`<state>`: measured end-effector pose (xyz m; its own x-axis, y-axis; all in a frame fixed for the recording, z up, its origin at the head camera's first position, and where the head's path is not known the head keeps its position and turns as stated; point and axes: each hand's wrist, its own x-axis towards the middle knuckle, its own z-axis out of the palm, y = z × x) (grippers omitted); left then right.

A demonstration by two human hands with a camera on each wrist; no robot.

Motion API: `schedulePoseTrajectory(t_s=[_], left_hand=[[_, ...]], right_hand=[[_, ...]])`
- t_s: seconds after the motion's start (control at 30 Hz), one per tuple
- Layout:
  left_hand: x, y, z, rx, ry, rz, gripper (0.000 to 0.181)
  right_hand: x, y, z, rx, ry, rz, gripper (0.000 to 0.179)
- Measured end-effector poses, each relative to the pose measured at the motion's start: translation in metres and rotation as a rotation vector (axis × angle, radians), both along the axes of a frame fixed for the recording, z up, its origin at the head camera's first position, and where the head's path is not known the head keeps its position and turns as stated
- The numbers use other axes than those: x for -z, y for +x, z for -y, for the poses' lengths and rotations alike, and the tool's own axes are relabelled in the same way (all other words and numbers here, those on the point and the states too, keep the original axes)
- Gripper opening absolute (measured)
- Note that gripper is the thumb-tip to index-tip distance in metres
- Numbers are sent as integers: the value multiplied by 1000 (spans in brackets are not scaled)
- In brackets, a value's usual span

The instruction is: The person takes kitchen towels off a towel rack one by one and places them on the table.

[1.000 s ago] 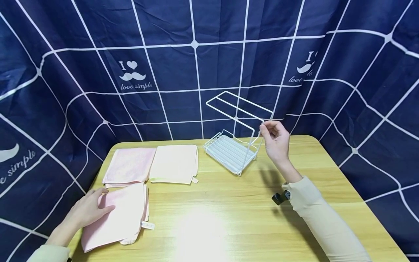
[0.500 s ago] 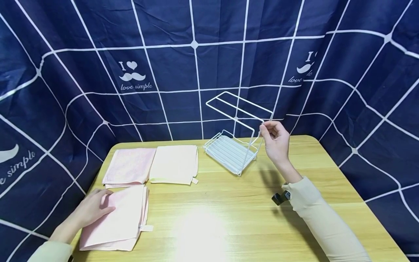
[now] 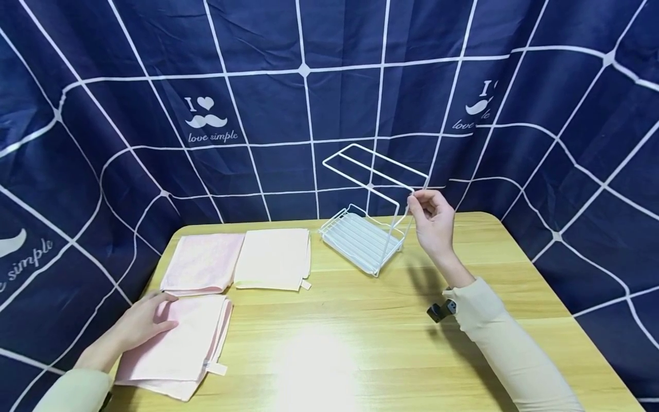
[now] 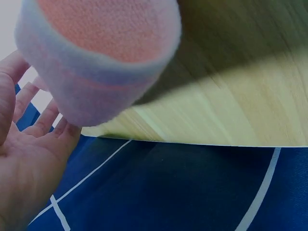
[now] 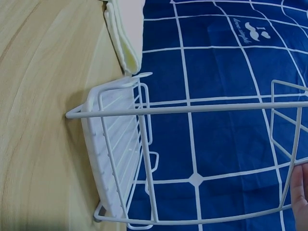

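Observation:
In the head view my left hand (image 3: 135, 327) holds a folded pink towel (image 3: 180, 349) by its left side, thumb on top. The left wrist view shows the towel's rounded fold (image 4: 91, 91) close up, with the hand (image 4: 31, 159) beside and under it. A white tag (image 3: 216, 368) sticks out from the towel's right side. On the right, my right hand (image 3: 436, 224) pinches the upper corner of a white wire rack between thumb and fingers. The rack's ribbed tray (image 3: 360, 236) stands low at the back of the table, its wire frame (image 5: 202, 109) rising above it.
A pale pink towel (image 3: 205, 260) and a cream towel (image 3: 273, 257) lie folded side by side at the back left of the wooden table (image 3: 360, 337). A dark blue curtain (image 3: 278, 114) with white lines surrounds the table.
The front pink towel has turned and slid a little left and toward me under my left hand, and its tag has moved with it. My right hand and the rack have stayed put.

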<state>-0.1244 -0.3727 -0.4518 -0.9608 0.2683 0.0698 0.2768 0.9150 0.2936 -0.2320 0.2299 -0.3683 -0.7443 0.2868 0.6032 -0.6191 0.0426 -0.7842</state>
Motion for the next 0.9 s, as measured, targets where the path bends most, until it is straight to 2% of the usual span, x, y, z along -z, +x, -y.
schedulePoseTrajectory(t_s=[0.07, 0.17, 0.27, 0.5, 0.6, 0.7, 0.8, 0.9], left_hand=[[-1, 0, -1, -4, -1, -2, 51], [-5, 0, -3, -12, -4, -4, 53], [-10, 0, -4, -13, 0, -14, 54], [-24, -4, -13, 25, -2, -123, 54], [-33, -7, -21, 38, 6, -150, 53], [-43, -11, -32, 50, 32, -162, 51], [-54, -15, -45, 59, 77, -151, 52], [-64, -21, -60, 80, 117, -158, 52]], right_hand=[[0, 0, 0, 2, -2, -4, 6], [-1, 0, -2, -2, -5, -4, 2], [-1, 0, -3, -7, -4, 2, 18], [-3, 1, -7, -29, -17, 23, 11], [-5, 3, -11, -34, -29, 32, 3], [-7, 6, -16, -25, -21, 38, 11], [-10, 11, -23, 1, 19, 57, 12], [-12, 18, -32, 35, 75, 94, 5]])
